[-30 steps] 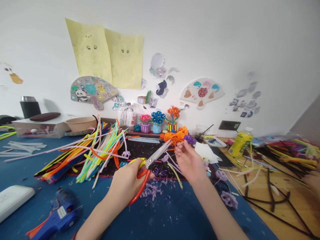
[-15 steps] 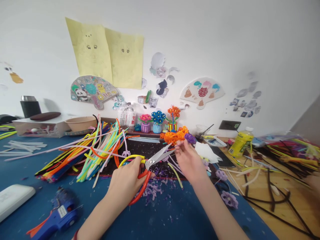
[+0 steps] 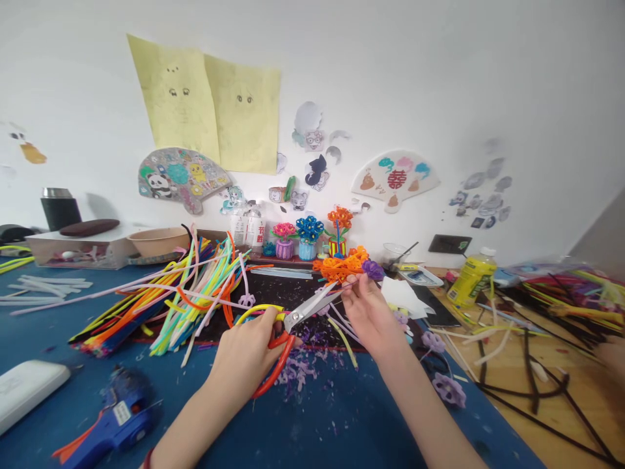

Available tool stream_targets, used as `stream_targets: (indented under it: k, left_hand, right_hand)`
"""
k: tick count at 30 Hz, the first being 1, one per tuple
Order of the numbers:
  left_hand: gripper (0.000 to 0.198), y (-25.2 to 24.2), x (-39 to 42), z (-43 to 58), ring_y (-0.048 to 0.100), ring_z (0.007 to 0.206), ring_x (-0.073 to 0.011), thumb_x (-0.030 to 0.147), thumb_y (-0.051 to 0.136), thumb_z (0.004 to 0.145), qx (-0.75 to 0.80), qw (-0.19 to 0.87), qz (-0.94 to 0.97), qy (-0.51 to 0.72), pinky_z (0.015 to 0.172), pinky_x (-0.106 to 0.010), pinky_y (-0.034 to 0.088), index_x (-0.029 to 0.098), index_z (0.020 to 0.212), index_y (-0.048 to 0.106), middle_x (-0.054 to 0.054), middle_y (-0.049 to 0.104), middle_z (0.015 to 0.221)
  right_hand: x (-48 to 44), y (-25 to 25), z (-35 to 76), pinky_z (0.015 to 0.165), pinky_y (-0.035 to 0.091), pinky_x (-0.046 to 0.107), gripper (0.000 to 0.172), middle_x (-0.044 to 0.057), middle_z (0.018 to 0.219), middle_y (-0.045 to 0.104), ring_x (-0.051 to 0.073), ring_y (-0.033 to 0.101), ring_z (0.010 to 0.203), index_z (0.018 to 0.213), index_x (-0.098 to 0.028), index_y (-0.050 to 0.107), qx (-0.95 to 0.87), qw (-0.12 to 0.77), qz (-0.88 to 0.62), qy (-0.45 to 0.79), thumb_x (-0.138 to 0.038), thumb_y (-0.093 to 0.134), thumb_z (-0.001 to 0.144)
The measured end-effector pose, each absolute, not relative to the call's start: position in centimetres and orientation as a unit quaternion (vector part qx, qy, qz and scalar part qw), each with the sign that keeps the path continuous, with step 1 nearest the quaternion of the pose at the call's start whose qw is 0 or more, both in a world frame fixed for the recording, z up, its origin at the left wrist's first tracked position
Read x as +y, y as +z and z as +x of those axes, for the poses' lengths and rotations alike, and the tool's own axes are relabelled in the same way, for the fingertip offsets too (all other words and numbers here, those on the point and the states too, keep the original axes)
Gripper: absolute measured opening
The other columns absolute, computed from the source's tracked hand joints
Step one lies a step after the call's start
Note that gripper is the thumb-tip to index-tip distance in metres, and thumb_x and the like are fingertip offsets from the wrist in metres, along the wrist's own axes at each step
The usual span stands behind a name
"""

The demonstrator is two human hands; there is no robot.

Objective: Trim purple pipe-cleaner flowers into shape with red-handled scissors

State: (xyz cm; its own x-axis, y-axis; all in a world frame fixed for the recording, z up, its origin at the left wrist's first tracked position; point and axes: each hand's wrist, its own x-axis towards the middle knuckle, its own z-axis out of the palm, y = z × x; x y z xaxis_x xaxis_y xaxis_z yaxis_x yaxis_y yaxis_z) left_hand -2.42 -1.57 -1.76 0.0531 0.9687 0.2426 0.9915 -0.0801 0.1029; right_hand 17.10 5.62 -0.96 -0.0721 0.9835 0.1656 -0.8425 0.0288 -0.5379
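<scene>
My left hand [image 3: 247,355] grips red-and-yellow-handled scissors [image 3: 293,326], whose blades are parted and point up and right. My right hand [image 3: 368,312] pinches the stem of a small purple pipe-cleaner flower [image 3: 373,269], held just past the blade tips. Both hands hover over a black mat [image 3: 288,293] on the blue table [image 3: 312,423]. Purple fuzz clippings [image 3: 297,371] lie under the scissors.
A heap of coloured pipe cleaners [image 3: 185,286] lies to the left, a blue glue gun [image 3: 117,417] at front left. Small flower pots [image 3: 307,241] and an orange bunch [image 3: 342,264] stand behind. A yellow bottle [image 3: 471,277] and dark stems [image 3: 537,378] are on the right.
The scissor handles have spread and the blades have opened and dropped a little toward the stem. My right hand with the purple flower has barely shifted.
</scene>
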Motion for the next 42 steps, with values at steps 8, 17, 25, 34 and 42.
stream_targets:
  k: [8,17,25,34,42]
  left_hand:
    - [0.029,-1.74,-1.51,-2.50,0.068,0.073,-0.0259,0.051,0.037,0.089,-0.678,0.027,-0.723,-0.128,0.051,-0.026,0.026,0.024,0.083,0.046,0.000,0.069,0.076]
    - [0.029,-1.32,-1.53,-2.28,0.069,0.076,-0.0265,0.053,0.044,0.086,-0.683,0.010,-0.719,-0.129,0.052,-0.026,0.027,0.024,0.083,0.050,0.000,0.070,0.078]
    - [0.032,-1.30,-1.75,-2.33,0.069,0.075,-0.0256,0.054,0.043,0.086,-0.682,0.002,-0.721,-0.124,0.052,-0.025,0.027,0.023,0.079,0.050,0.000,0.069,0.074]
    - [0.029,-1.16,-1.66,-2.22,0.067,0.071,-0.0233,0.047,0.043,0.087,-0.686,0.001,-0.717,-0.121,0.051,-0.025,0.026,0.023,0.074,0.049,-0.001,0.065,0.066]
    - [0.018,-0.95,-1.75,-1.95,0.066,0.074,-0.0238,0.042,0.043,0.085,-0.707,-0.027,-0.683,-0.180,0.054,-0.025,0.033,0.024,0.083,0.043,-0.001,0.064,0.071]
  right_hand:
    - [5.83,-1.32,17.30,0.066,0.054,0.014,0.019,-0.003,0.071,0.066,0.006,0.061,0.067,0.070,-0.018,0.069,-0.255,0.667,-0.134,0.687,-0.023,0.085,0.061]
    - [5.78,-1.29,17.31,0.066,0.055,0.013,0.022,-0.004,0.070,0.066,0.006,0.062,0.068,0.070,-0.018,0.069,-0.250,0.665,-0.134,0.691,-0.024,0.086,0.058]
    - [5.82,-1.40,17.29,0.065,0.055,0.015,0.018,-0.004,0.071,0.066,0.007,0.062,0.068,0.069,-0.019,0.068,-0.250,0.669,-0.131,0.687,-0.024,0.084,0.062]
    - [5.63,-1.22,17.33,0.066,0.054,0.014,0.019,-0.004,0.070,0.065,0.006,0.061,0.069,0.070,-0.018,0.068,-0.247,0.666,-0.131,0.691,-0.024,0.084,0.061]
    - [5.80,-1.33,17.02,0.065,0.052,0.018,0.016,-0.003,0.069,0.066,0.008,0.061,0.065,0.068,-0.019,0.068,-0.300,0.681,-0.157,0.650,-0.023,0.083,0.064]
